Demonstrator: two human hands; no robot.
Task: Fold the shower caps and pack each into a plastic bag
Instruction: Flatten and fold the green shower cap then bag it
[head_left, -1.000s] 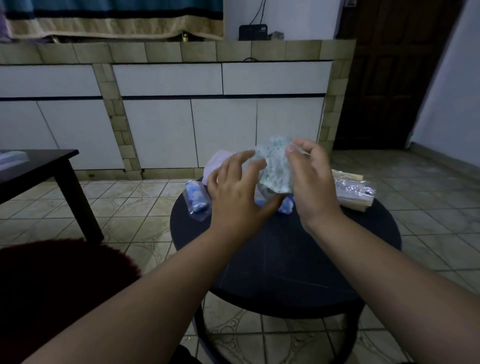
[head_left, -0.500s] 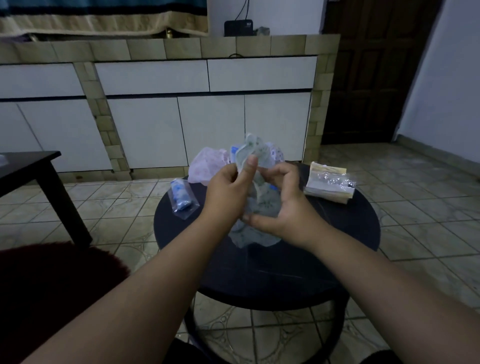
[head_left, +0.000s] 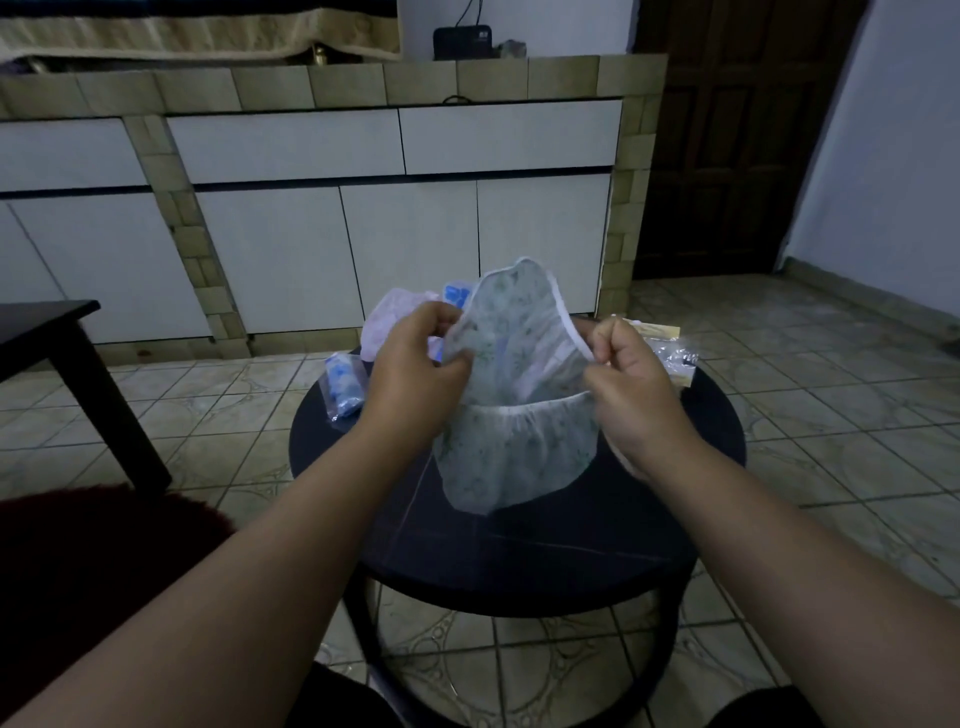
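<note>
Both hands, left hand and right hand, pinch the shower cap, hiding items behind.

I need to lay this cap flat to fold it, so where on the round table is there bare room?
The near half of the round table, below the shower cap, is bare. The far edge is crowded: bagged blue cap left, pink cap behind, plastic bags right.

Dim room; tiled floor lower frame; white cabinets centre; dark wooden door upper right; black side table left.
</note>
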